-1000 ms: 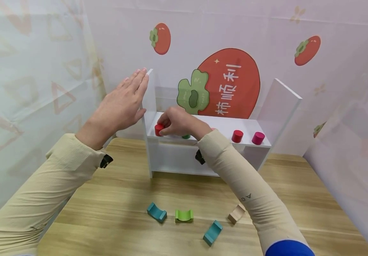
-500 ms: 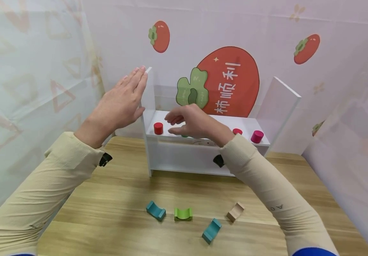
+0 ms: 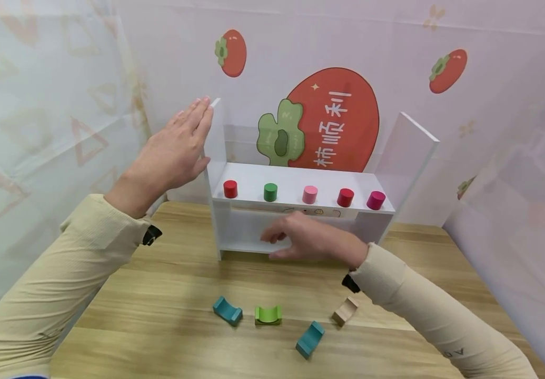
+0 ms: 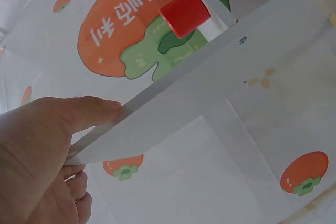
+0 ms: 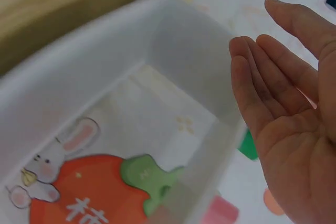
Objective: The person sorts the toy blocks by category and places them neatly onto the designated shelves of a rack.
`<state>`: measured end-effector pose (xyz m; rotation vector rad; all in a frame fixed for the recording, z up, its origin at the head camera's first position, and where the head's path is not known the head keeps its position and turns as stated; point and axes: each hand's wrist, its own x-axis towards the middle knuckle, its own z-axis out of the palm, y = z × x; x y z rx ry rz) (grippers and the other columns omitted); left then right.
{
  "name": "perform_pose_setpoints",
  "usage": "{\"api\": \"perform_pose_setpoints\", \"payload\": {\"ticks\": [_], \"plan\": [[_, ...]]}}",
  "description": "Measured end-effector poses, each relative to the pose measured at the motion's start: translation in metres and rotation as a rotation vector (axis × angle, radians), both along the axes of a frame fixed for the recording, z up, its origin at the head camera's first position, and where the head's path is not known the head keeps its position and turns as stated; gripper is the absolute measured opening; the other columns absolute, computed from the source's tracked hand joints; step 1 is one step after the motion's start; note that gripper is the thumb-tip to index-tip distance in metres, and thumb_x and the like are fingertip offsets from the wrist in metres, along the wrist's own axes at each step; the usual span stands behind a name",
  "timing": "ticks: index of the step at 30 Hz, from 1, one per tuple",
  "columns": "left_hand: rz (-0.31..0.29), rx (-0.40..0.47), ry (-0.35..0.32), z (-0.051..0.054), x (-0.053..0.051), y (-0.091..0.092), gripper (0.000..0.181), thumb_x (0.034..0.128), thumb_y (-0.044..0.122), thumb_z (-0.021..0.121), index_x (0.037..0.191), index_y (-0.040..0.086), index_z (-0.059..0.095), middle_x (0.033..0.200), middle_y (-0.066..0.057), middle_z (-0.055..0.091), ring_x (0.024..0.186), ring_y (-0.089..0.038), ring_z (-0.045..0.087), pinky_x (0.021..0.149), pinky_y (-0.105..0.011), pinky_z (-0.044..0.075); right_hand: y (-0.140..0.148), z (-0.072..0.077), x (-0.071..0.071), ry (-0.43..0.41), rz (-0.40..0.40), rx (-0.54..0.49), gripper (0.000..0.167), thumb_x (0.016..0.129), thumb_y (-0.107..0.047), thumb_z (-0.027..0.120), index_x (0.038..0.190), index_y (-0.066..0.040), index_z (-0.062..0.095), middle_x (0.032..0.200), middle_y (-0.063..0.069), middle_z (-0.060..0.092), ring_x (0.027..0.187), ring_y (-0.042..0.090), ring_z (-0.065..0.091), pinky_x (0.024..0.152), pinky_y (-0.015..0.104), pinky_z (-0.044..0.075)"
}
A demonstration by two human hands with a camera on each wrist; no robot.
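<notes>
Head view shows the left hand [image 3: 170, 147] against the left side of the white shelf [image 3: 263, 172], its straight fingers held together near the panel's top corner and its thumb at the front edge; how firmly it presses, one cannot tell. The right hand [image 3: 305, 237] hovers before the lower compartment and hides part of it, thumb spread from loosely bent fingers, palm bare. Along the upper board stand, left to right, a red cylinder [image 3: 230, 189], a green cylinder [image 3: 270, 192], a pink cylinder [image 3: 310, 195], a second red cylinder [image 3: 345, 198] and a magenta cylinder [image 3: 376, 200]. Left wrist view cuts the green one to a sliver; right wrist view is blurred, the board covering part of the pink one. Four curved blocks [image 3: 268, 316] lie on the table [image 3: 172, 273].
</notes>
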<state>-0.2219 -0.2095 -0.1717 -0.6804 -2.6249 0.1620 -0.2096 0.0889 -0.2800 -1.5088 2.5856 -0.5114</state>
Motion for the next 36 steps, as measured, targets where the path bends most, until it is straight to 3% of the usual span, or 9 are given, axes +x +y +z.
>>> {"api": "perform_pose_setpoints", "payload": {"ticks": [6,11,15,19,25,36], "plan": [[-0.007,0.009,-0.003,-0.002,0.000,-0.003,0.092,0.0995,0.016,0.068,0.164,-0.012,0.008,0.176,-0.028,0.007,0.165,-0.044,0.013,0.135,-0.056,0.017,0.005,-0.043,0.014,-0.081,0.008,0.099,0.034,0.092,-0.017,0.083,0.124,-0.008,0.077,0.120,0.004,0.079,0.100,0.006,0.072,0.088,0.014,0.059],[-0.002,0.019,-0.011,-0.003,-0.001,-0.005,0.093,0.0994,0.016,0.068,0.164,-0.011,0.007,0.176,-0.027,0.006,0.165,-0.044,0.012,0.135,-0.056,0.017,0.002,-0.076,0.024,-0.168,0.023,0.164,0.034,0.093,-0.016,0.082,0.124,-0.006,0.075,0.118,0.005,0.078,0.100,0.007,0.072,0.087,0.013,0.059],[-0.004,0.025,-0.010,-0.003,-0.001,-0.006,0.093,0.0992,0.015,0.068,0.164,-0.011,0.008,0.176,-0.027,0.007,0.165,-0.044,0.013,0.134,-0.057,0.018,-0.001,-0.098,0.026,-0.181,0.036,0.186,0.032,0.092,-0.013,0.081,0.122,-0.003,0.075,0.115,0.008,0.078,0.101,0.010,0.073,0.086,0.016,0.059],[-0.008,0.023,-0.013,-0.004,-0.001,-0.005,0.093,0.0992,0.015,0.068,0.164,-0.012,0.008,0.176,-0.028,0.007,0.164,-0.044,0.013,0.134,-0.057,0.018,-0.003,-0.117,0.027,-0.166,0.034,0.218,0.029,0.090,-0.015,0.083,0.117,-0.006,0.076,0.111,0.004,0.078,0.098,0.003,0.070,0.083,0.013,0.057],[-0.013,0.018,-0.010,-0.004,0.000,-0.004,0.092,0.0993,0.015,0.069,0.164,-0.012,0.009,0.176,-0.028,0.008,0.164,-0.044,0.014,0.135,-0.056,0.018,-0.005,-0.134,0.028,-0.174,0.039,0.244,0.027,0.091,-0.017,0.084,0.116,-0.010,0.077,0.108,-0.003,0.077,0.095,-0.003,0.067,0.080,0.009,0.055],[-0.014,0.021,0.000,-0.001,0.000,-0.001,0.092,0.0995,0.015,0.068,0.164,-0.011,0.008,0.176,-0.028,0.007,0.165,-0.043,0.013,0.135,-0.056,0.018,-0.005,-0.143,0.029,-0.183,-0.014,0.196,0.020,0.086,-0.016,0.088,0.102,-0.011,0.077,0.092,-0.008,0.073,0.078,-0.004,0.059,0.068,0.008,0.050]]}}
